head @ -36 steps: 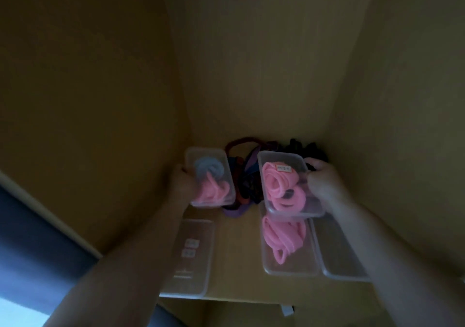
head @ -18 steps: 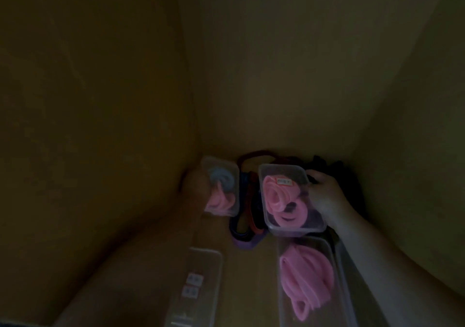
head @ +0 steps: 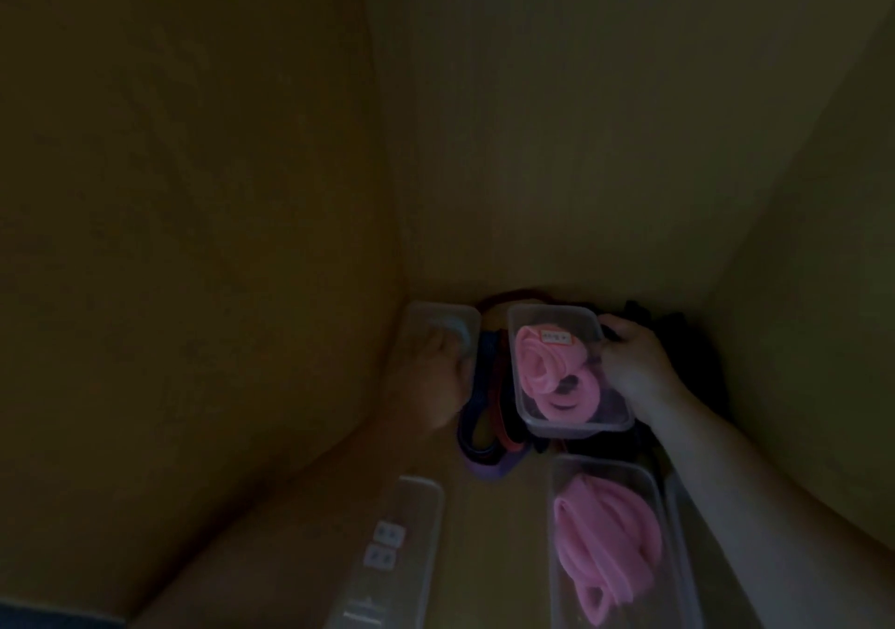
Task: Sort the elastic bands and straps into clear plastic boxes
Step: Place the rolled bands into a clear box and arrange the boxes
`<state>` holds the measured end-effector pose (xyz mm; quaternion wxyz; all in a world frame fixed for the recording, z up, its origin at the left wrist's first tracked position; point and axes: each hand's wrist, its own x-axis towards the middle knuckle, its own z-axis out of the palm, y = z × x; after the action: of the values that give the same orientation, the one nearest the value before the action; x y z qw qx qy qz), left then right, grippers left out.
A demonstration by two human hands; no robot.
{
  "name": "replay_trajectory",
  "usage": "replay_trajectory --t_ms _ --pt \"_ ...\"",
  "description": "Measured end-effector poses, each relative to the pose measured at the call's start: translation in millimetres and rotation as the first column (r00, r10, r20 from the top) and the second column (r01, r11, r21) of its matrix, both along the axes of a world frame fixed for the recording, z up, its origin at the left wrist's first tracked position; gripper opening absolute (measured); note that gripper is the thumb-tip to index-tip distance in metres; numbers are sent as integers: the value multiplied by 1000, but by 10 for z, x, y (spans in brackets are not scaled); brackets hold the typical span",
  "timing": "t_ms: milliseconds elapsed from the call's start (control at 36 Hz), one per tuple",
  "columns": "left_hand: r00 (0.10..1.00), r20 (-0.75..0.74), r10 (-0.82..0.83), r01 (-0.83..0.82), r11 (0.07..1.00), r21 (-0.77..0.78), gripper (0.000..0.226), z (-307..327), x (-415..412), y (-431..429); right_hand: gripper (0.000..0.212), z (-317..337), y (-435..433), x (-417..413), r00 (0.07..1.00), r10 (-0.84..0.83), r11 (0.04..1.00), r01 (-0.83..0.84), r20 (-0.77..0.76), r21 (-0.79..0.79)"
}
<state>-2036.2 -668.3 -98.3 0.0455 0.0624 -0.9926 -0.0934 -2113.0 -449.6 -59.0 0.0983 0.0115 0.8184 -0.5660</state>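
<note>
In a dim wooden cupboard, my right hand (head: 634,369) grips the right side of a clear plastic box (head: 571,422) that holds pink elastic bands (head: 547,372) and a white label. My left hand (head: 436,381) rests over a second clear box (head: 443,318) at the back left with a pale blue band inside; its grip is blurred. Between the two boxes lies a pile of dark blue, red and purple straps (head: 489,425). A third clear box (head: 605,473) with pink bands (head: 605,541) stands in front, nearer to me.
A clear lid with two white labels (head: 402,551) lies at the front left. Black straps (head: 678,333) are bunched in the back right corner. Cupboard walls close in on the left, the back and the right.
The view has moved deeper into the cupboard and grown darker. My left hand has slid over the top of the left box, and the right hand keeps its hold on the middle box.
</note>
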Motion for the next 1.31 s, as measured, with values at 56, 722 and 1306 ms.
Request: replay_trajectory --t_ms 56,722,1306 --pt "995 83 -53 63 990 -124 84 -291 -10 -67 23 1 2 -4 1000 -17 1000 17 3 0" --pt "933 -338 -122 218 940 262 17 -175 350 443 32 151 199 216 994 -96 994 94 -43 -57" --pt "864 462 -201 -335 456 825 26 -416 1231 1184 34 242 574 638 993 -96 995 93 -75 -37"
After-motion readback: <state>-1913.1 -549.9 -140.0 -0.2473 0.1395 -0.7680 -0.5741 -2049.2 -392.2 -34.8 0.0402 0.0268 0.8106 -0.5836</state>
